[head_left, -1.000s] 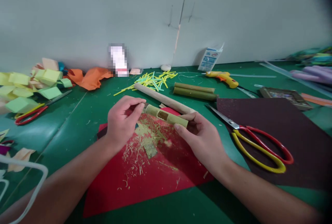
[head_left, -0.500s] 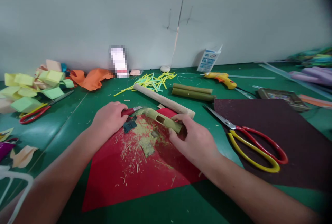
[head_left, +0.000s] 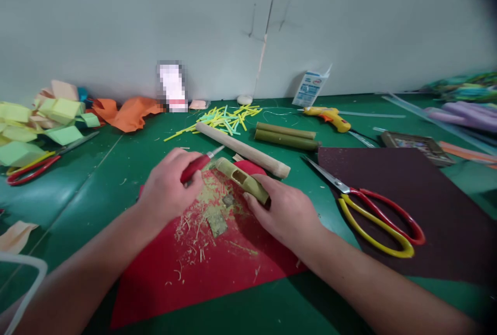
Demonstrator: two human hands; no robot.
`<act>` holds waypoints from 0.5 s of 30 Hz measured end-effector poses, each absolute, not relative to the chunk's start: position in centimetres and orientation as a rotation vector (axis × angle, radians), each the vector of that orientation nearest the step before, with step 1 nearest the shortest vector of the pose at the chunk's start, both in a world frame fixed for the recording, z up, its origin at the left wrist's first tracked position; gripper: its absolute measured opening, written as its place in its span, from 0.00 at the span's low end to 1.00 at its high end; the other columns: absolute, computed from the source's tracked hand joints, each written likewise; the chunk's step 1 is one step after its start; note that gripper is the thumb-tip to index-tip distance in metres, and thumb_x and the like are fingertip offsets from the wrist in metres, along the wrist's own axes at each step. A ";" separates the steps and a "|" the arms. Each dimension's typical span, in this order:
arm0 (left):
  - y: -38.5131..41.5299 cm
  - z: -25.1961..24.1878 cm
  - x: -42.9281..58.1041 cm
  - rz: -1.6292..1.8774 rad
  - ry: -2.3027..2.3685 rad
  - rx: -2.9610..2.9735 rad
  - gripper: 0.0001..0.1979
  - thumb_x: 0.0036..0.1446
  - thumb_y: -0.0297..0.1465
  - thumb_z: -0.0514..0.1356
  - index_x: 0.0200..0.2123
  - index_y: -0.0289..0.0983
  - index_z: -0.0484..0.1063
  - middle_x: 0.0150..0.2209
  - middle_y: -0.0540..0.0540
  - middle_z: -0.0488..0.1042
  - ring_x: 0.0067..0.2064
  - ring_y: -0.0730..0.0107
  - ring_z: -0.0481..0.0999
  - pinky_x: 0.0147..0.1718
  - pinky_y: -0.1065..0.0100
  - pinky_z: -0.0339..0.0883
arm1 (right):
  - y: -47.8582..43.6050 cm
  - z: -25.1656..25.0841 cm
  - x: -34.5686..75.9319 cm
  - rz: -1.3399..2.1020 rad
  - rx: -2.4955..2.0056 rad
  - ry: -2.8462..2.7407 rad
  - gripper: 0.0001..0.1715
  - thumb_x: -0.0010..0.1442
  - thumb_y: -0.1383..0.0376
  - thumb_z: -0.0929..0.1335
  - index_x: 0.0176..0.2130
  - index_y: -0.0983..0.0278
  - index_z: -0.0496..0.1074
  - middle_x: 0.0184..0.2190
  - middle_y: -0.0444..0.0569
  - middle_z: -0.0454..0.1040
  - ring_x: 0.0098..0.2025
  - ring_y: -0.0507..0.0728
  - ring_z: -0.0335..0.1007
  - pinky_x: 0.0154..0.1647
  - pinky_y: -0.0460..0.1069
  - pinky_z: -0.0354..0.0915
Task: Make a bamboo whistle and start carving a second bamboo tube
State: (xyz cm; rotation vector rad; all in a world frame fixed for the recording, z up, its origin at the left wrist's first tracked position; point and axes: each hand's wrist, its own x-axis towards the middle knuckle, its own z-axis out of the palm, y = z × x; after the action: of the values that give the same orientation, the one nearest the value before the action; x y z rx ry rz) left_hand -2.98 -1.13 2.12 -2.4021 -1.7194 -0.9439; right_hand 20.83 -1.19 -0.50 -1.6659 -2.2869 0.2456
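My left hand point(head_left: 169, 190) is closed round a red-handled craft knife point(head_left: 198, 165) whose thin blade points up and right. My right hand point(head_left: 285, 213) grips the near end of a short green bamboo piece point(head_left: 241, 178) with a notch cut in its side, tilted over a red paper sheet point(head_left: 205, 278). The knife tip lies close to the bamboo's far end. Pale shavings point(head_left: 212, 210) are scattered on the red sheet under both hands.
A pale wooden rod point(head_left: 240, 148) and two green bamboo sticks point(head_left: 285, 136) lie behind. Red-and-yellow scissors point(head_left: 373, 216) rest on a dark brown sheet point(head_left: 419, 190) at right. A yellow glue gun point(head_left: 330, 116), cut straw bits point(head_left: 225, 117), folded paper pieces point(head_left: 42, 117) and more scissors point(head_left: 31, 166) at left.
My left hand let go of the bamboo's far end, took up the red-handled knife from the sheet and lifted it toward the bamboo. My right hand lowered the bamboo slightly.
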 end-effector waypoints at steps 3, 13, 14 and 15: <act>-2.6 1.4 -0.9 -0.955 -1.671 -2.580 0.16 0.58 0.28 0.56 0.51 0.37 0.69 0.45 0.43 0.74 0.45 0.64 0.76 0.45 0.64 0.71 | -1.2 -0.6 20.8 0.266 -1.664 -2.275 0.19 0.62 0.54 0.63 0.48 0.58 0.72 0.34 0.48 0.80 0.32 0.61 0.76 0.25 0.50 0.54; -2.6 1.3 -0.6 -1.172 -2.019 -2.610 0.14 0.65 0.35 0.54 0.50 0.42 0.73 0.50 0.48 0.78 0.51 0.65 0.77 0.52 0.66 0.70 | -0.8 -0.4 21.3 0.244 -1.620 -2.215 0.17 0.59 0.57 0.64 0.45 0.59 0.73 0.36 0.47 0.80 0.35 0.62 0.76 0.28 0.51 0.59; -2.4 1.4 -0.8 -1.183 -2.099 -2.594 0.14 0.65 0.37 0.53 0.50 0.43 0.74 0.50 0.49 0.78 0.51 0.65 0.76 0.52 0.66 0.70 | -0.8 -0.3 21.3 0.241 -1.627 -2.217 0.17 0.58 0.57 0.64 0.45 0.60 0.73 0.37 0.48 0.80 0.35 0.63 0.76 0.29 0.52 0.60; -2.3 1.4 -1.0 -1.195 -2.162 -2.584 0.14 0.65 0.39 0.53 0.49 0.44 0.74 0.50 0.49 0.78 0.52 0.64 0.76 0.53 0.65 0.70 | -0.8 -0.3 21.3 0.252 -1.633 -2.218 0.17 0.58 0.58 0.63 0.44 0.60 0.73 0.38 0.47 0.80 0.36 0.63 0.77 0.29 0.52 0.60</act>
State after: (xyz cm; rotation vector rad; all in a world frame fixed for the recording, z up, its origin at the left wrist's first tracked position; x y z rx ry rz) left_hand -0.96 -2.28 1.43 -2.5835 -2.1620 -1.1949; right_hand 21.29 -0.77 -0.27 -1.6332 -2.2184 0.2518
